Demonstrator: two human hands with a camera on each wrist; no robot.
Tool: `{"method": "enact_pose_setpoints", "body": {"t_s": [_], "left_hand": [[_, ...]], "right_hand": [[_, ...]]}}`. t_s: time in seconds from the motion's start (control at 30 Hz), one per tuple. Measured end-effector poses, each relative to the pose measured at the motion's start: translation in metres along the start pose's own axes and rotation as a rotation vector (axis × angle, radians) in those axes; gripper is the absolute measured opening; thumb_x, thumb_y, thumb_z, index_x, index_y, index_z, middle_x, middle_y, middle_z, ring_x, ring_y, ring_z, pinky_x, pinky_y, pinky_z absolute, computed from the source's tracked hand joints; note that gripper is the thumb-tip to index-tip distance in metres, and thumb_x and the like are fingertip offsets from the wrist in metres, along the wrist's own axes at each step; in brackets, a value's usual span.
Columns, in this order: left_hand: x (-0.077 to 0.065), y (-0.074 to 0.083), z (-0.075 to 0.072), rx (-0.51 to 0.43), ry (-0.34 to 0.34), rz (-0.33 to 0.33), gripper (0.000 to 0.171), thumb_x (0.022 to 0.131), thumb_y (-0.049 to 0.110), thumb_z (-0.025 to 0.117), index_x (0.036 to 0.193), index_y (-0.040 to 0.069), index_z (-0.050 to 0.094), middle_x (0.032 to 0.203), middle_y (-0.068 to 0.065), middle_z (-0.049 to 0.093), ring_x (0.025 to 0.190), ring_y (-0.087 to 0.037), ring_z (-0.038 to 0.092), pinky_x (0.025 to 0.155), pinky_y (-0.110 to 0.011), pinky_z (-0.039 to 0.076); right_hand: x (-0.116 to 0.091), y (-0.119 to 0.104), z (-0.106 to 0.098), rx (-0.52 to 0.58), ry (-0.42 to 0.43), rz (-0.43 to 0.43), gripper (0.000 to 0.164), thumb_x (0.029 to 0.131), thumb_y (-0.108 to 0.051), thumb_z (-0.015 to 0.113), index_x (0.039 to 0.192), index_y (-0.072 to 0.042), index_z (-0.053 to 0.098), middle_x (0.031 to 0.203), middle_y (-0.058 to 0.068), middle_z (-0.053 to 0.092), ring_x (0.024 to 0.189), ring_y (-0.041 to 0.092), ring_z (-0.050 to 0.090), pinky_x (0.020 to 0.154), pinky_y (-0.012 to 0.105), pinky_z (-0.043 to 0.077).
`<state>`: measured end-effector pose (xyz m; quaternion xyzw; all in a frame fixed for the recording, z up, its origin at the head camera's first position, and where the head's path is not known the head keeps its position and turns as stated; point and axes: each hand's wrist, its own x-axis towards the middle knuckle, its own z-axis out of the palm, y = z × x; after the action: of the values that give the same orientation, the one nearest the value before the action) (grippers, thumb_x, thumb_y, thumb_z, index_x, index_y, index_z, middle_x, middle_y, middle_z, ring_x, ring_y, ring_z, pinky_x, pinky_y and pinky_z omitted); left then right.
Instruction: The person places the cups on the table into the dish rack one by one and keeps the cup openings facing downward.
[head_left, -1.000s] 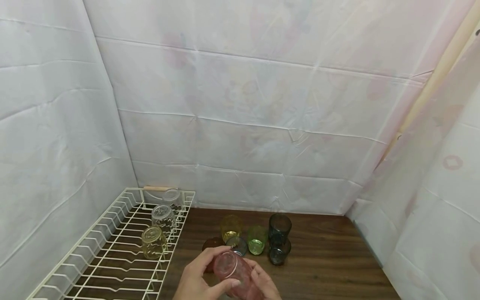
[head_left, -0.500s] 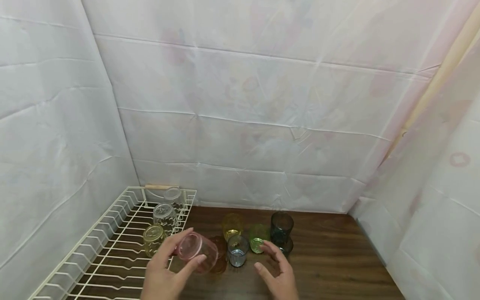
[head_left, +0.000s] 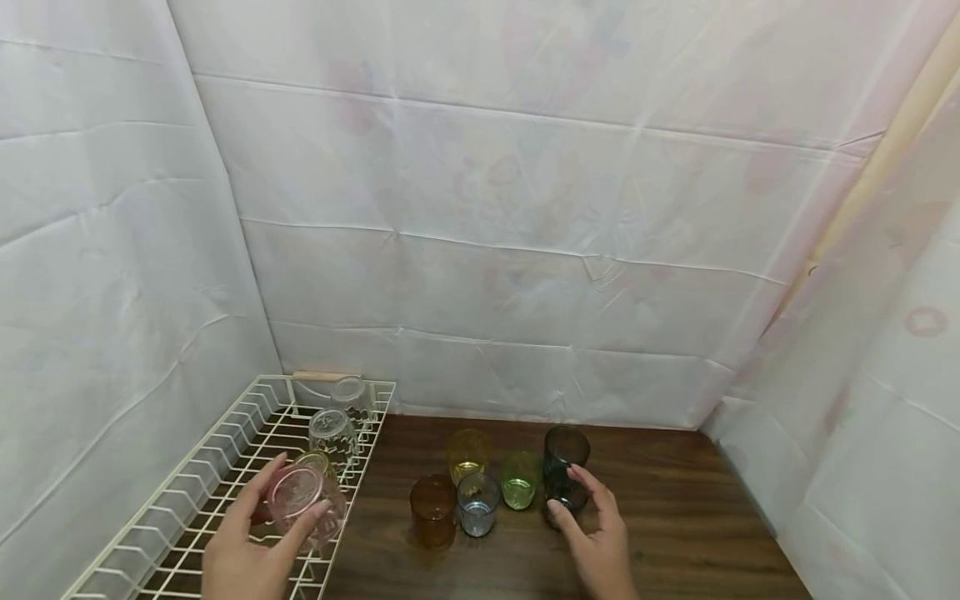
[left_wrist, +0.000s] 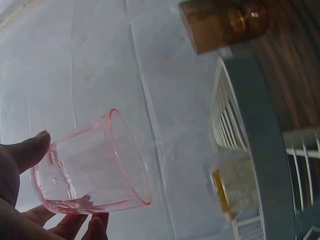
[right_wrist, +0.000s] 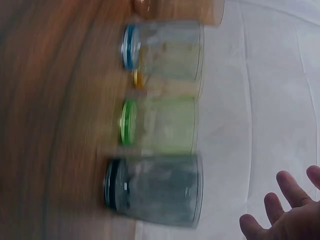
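My left hand [head_left: 243, 537] grips a pink glass [head_left: 306, 504], its base turned up and tilted, over the white wire rack [head_left: 161, 487]. In the left wrist view, thumb and fingers hold the pink glass [left_wrist: 95, 170] near its base. My right hand [head_left: 600, 537] is beside the nearer of two dark grey glasses [head_left: 566, 498], fingers apart; the head view does not tell whether they touch. In the right wrist view, the hand [right_wrist: 290, 215] has spread fingers off the rim of a dark glass [right_wrist: 160, 190].
Upside down on the rack stand two clear glasses [head_left: 332, 437] and a yellowish one [head_left: 313, 458], partly hidden by the pink glass. Upright on the wooden table [head_left: 675, 500] are an amber glass [head_left: 433, 512], a light blue one [head_left: 477, 506], a yellow one [head_left: 467, 454] and a green one [head_left: 519, 482].
Both hands held the pink glass at first. My right hand let go and moved right to the dark glasses, while my left hand carried the pink glass left over the rack.
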<state>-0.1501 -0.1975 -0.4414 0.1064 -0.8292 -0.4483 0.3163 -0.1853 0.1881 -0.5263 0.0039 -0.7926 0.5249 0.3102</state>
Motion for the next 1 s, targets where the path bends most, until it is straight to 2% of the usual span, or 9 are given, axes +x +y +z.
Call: {"method": "enact_pose_setpoints", "body": {"t_s": [0.1,0.2,0.3,0.5,0.57,0.7,0.8,0.9,1.0], "left_hand": [[0.006,-0.011,-0.010,0.073,-0.003,-0.031,0.090,0.070,0.022,0.102,0.151,0.026,0.062,0.105,0.023,0.065,0.073,0.013,0.053,0.065,-0.007,0.042],[0.010,-0.021,-0.019,0.132,-0.017,-0.095,0.094,0.073,0.030,0.101,0.156,0.027,0.057,0.114,-0.003,0.075,0.070,0.015,0.049,0.061,-0.008,0.041],[0.013,-0.031,-0.025,0.188,-0.059,-0.149,0.094,0.075,0.038,0.099,0.157,0.024,0.055,0.124,-0.021,0.075,0.069,0.015,0.049,0.058,-0.013,0.042],[0.022,-0.046,-0.028,0.328,-0.211,-0.173,0.089,0.079,0.050,0.093,0.150,0.009,0.059,0.107,-0.018,0.076,0.066,-0.003,0.060,0.058,-0.024,0.043],[0.027,-0.050,-0.028,0.363,-0.293,-0.173,0.089,0.082,0.054,0.090,0.149,0.006,0.058,0.104,-0.017,0.075,0.070,-0.011,0.064,0.060,-0.028,0.044],[0.034,-0.056,-0.027,0.398,-0.442,-0.151,0.091,0.085,0.056,0.086,0.150,0.001,0.053,0.097,-0.012,0.075,0.076,-0.015,0.067,0.063,-0.031,0.047],[0.036,-0.060,-0.025,0.415,-0.486,-0.114,0.092,0.085,0.054,0.087,0.148,-0.004,0.054,0.095,-0.014,0.076,0.079,-0.021,0.071,0.064,-0.036,0.052],[0.036,-0.064,-0.021,0.441,-0.497,-0.053,0.090,0.084,0.051,0.088,0.144,-0.008,0.056,0.110,-0.028,0.075,0.091,-0.036,0.076,0.069,-0.044,0.057],[0.037,-0.067,-0.019,0.480,-0.516,0.008,0.086,0.084,0.048,0.089,0.140,-0.009,0.058,0.128,-0.036,0.068,0.104,-0.048,0.074,0.077,-0.053,0.060]], "right_hand": [[0.006,0.005,-0.007,-0.069,-0.011,0.048,0.059,0.093,-0.016,0.084,0.147,-0.026,0.061,0.141,-0.002,0.067,0.131,-0.010,0.047,0.108,0.004,0.032],[0.007,0.009,-0.010,-0.098,0.010,0.085,0.059,0.094,-0.018,0.084,0.148,-0.025,0.061,0.142,0.000,0.067,0.129,-0.011,0.045,0.107,0.012,0.034],[0.005,0.013,-0.012,-0.100,0.052,0.096,0.057,0.094,-0.015,0.083,0.146,-0.023,0.062,0.139,0.004,0.069,0.128,-0.012,0.045,0.107,0.019,0.037],[0.004,0.019,-0.011,-0.118,0.086,0.086,0.056,0.094,-0.014,0.083,0.145,-0.020,0.063,0.137,0.006,0.070,0.127,-0.012,0.045,0.104,0.010,0.033],[0.007,0.021,-0.013,-0.136,0.074,0.091,0.056,0.094,-0.015,0.084,0.145,-0.019,0.063,0.138,0.006,0.070,0.129,-0.006,0.047,0.106,0.016,0.035],[0.012,0.022,-0.016,-0.182,0.012,0.109,0.059,0.095,-0.021,0.083,0.148,-0.014,0.059,0.141,0.010,0.066,0.135,0.017,0.049,0.112,0.046,0.041],[0.015,0.023,-0.020,-0.197,-0.028,0.118,0.061,0.097,-0.025,0.082,0.150,-0.011,0.056,0.144,0.015,0.063,0.138,0.032,0.049,0.111,0.063,0.042],[0.016,0.024,-0.022,-0.205,-0.045,0.129,0.062,0.097,-0.026,0.081,0.151,-0.011,0.055,0.145,0.018,0.061,0.140,0.038,0.048,0.111,0.068,0.042],[0.016,0.025,-0.023,-0.208,-0.046,0.142,0.061,0.097,-0.026,0.081,0.151,-0.012,0.055,0.146,0.017,0.061,0.140,0.038,0.049,0.111,0.068,0.042]]}}
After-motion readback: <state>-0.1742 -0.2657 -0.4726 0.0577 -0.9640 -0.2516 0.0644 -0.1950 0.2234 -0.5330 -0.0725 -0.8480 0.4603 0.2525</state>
